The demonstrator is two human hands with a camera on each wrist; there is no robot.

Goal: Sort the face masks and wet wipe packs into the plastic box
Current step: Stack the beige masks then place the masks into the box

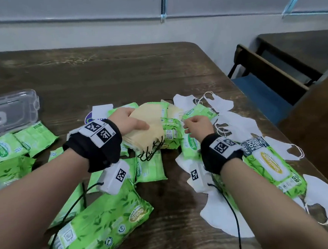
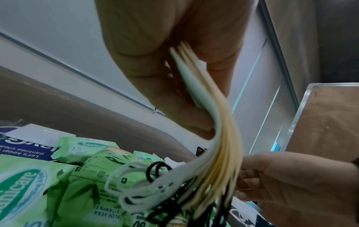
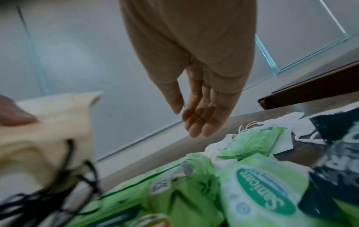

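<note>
My left hand [image 1: 128,121] grips a thick stack of beige face masks [image 1: 147,125] with black ear loops, lifted above the pile at mid-table. In the left wrist view the stack [image 2: 219,145] bends between thumb and fingers, with one white mask among the beige ones. My right hand [image 1: 198,125] hovers just right of the stack, and the right wrist view shows its fingers [image 3: 202,119] relaxed and holding nothing. Green wet wipe packs [image 1: 169,131] lie heaped beneath both hands. White face masks [image 1: 228,118] are spread to the right. The clear plastic box [image 1: 9,110] stands at the far left.
A large green wipe pack [image 1: 101,229] lies near the front, another [image 1: 272,166] under my right forearm. Small packs [image 1: 20,145] sit beside the box. The table's right edge runs close to the white masks, with a chair [image 1: 264,79] beyond it.
</note>
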